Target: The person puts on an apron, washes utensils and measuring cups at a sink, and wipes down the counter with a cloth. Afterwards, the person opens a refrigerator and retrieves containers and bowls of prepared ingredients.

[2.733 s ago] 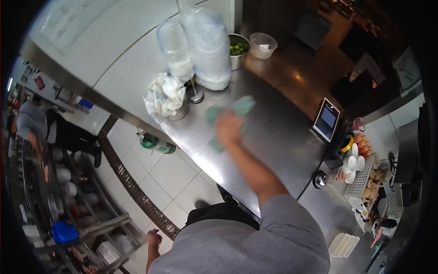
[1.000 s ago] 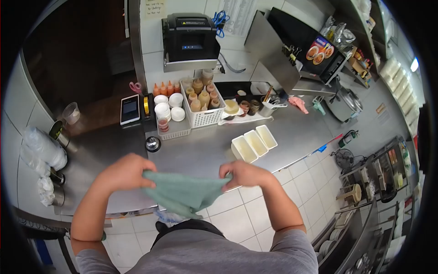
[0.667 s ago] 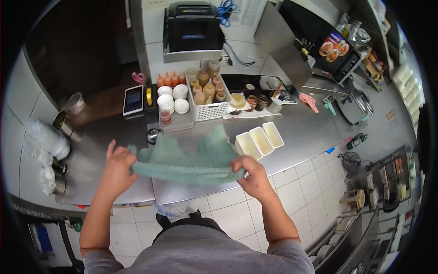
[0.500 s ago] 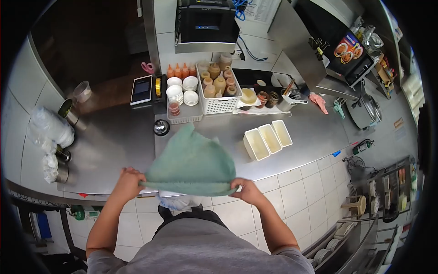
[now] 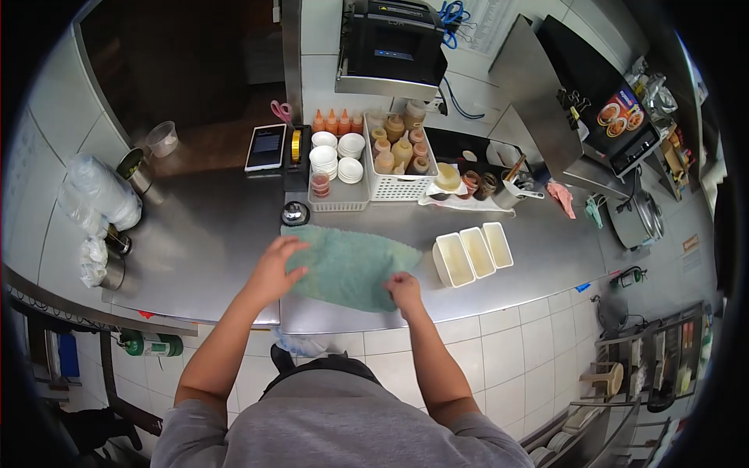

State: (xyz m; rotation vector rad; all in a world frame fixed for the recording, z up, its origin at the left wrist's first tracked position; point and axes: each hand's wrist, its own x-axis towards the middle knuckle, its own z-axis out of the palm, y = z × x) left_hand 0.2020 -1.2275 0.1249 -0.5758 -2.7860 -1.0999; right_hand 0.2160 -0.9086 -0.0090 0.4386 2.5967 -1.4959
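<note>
keeps the left hand [image 5: 271, 274] open at the left edge of the green cloth [image 5: 351, 269], thumb parted from the fingers, touching the fabric rather than clutching it. with the right hand [image 5: 406, 295], pinches the near right part of the cloth, fingertips drawn together; cannot tell how much fabric lies between them. has the cloth spread nearly flat on the steel counter [image 5: 195, 253], close to its front edge.

to lay it out well, best to anchor the left side with a flat palm, keep the right pinch light and draw that corner outward until the creases ease, without dragging the whole piece along. mind the call bell [image 5: 296, 212] at the far left corner, too close to tell whether touching. leave the gap on the right before the three white containers [image 5: 477, 253]. farther out, keep clear of the gray tray [image 5: 339, 206] and the white basket [image 5: 402, 189] of squeeze bottles.

compared with the earlier frame, shows the cloth lowered onto the counter, no longer stretched by its near edge between two gripping hands; also finds the left hand loosened and both hands closer together.
</note>
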